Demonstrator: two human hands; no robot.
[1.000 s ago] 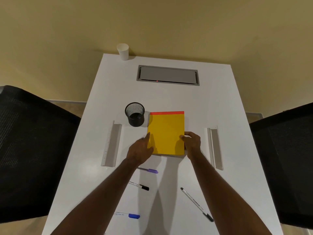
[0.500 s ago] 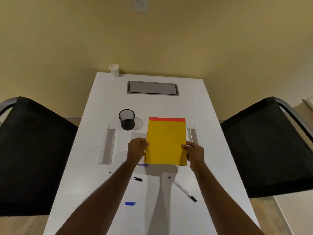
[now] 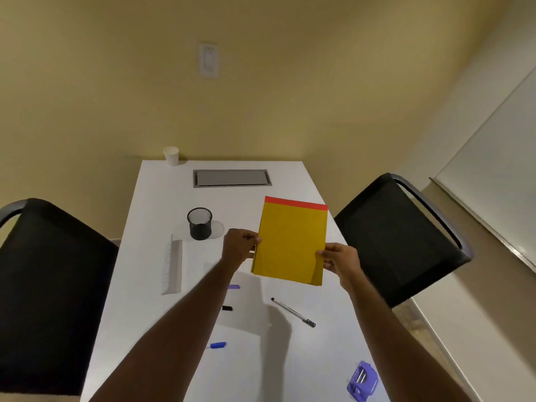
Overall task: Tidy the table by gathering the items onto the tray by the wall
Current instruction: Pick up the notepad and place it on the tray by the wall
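Note:
A yellow notepad (image 3: 291,242) with a red top strip is lifted above the white table (image 3: 162,204). My left hand (image 3: 239,247) grips its left edge and my right hand (image 3: 339,258) pinches its right edge near the bottom. A grey tray (image 3: 230,177) lies flat near the wall end of the table. A black mesh pen cup (image 3: 200,223) stands left of the notepad. Several pens lie near me: one black-capped (image 3: 293,311), a purple one (image 3: 233,286), a black one (image 3: 227,308) and a blue one (image 3: 217,345), partly hidden by my left arm.
A white paper cup (image 3: 171,155) stands at the far left corner. A grey angled ruler-like strip (image 3: 171,265) lies at the left. A purple stapler-like object (image 3: 362,380) sits at the near right edge. Black chairs (image 3: 46,285) (image 3: 400,236) flank both sides.
Both hands have lifted the notepad off the table and carried it up and to the right. The view has tilted upward, showing more wall.

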